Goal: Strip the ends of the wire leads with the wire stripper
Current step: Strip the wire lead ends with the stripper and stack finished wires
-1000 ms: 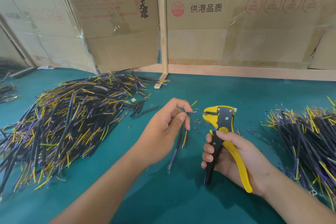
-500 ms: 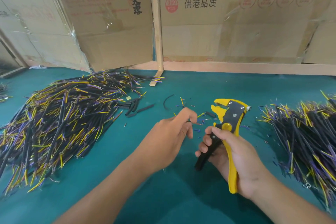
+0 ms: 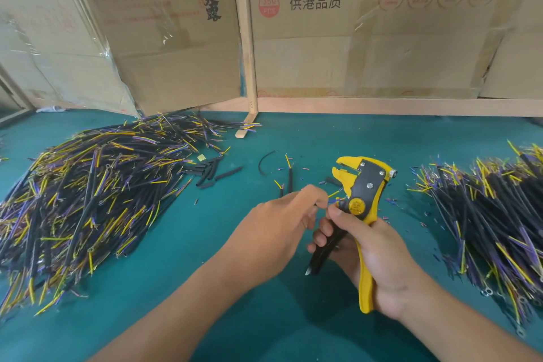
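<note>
On the green table (image 3: 205,244), mid-batch. Right hand (image 3: 373,256) was wrapped around the wire stripper (image 3: 360,209) handles, fingers curled on the black and yellow grips, tool head tilted up and left with its mouth parted and nothing visibly seated in it. Left hand (image 3: 276,229) was pinching a wire lead (image 3: 333,194) between thumb and fingertips, its short yellow and blue ends poking out toward the stripper's pivot, just beside the right thumb, not yet in the mouth.

Progress, judging by layout: big pile on the left (image 3: 88,200) and another pile on the right (image 3: 493,214), both black-sheathed leads with yellow/purple ends. Couldn't tell which was the done stack; the ends were too small to read as stripped or not. Insulation scraps (image 3: 390,201) were scattered around the tool, so plenty of stripping looked done. A few loose leads (image 3: 290,178) lay just past the hands. Lots apparently left; the held lead probably needed feeding in next.
</note>
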